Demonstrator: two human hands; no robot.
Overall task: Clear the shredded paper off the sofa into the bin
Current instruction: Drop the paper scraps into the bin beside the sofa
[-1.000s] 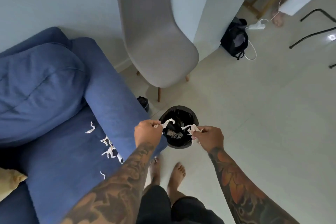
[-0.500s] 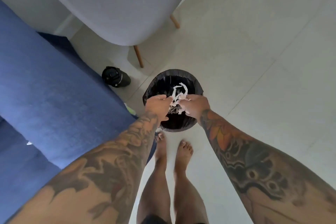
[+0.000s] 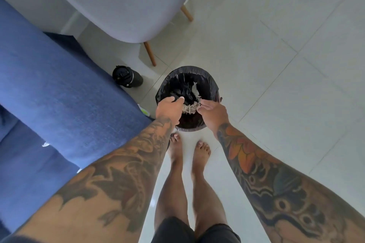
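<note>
The black bin (image 3: 214, 85), lined with a black bag, stands on the floor just ahead of my bare feet. Both my hands hover over its near rim: my left hand (image 3: 168, 109) with loosely curled fingers, my right hand (image 3: 214, 113) with fingers stretched toward the left. A clump of white shredded paper (image 3: 189, 108) lies inside the bin between them, and one strip hangs higher against the liner. Neither hand seems to grip any of it. The blue sofa (image 3: 59, 94) fills the left side, with one small white scrap (image 3: 45, 144) on its seat.
A grey shell chair (image 3: 122, 2) with wooden legs stands right behind the bin. A black bottle (image 3: 127, 77) sits on the floor between the sofa arm and the bin. Pale floor tiles (image 3: 286, 65) stretch to the right.
My head tipped down and closer to the bin. The paper that both hands held over the bin has dropped inside, and the hands have moved slightly apart.
</note>
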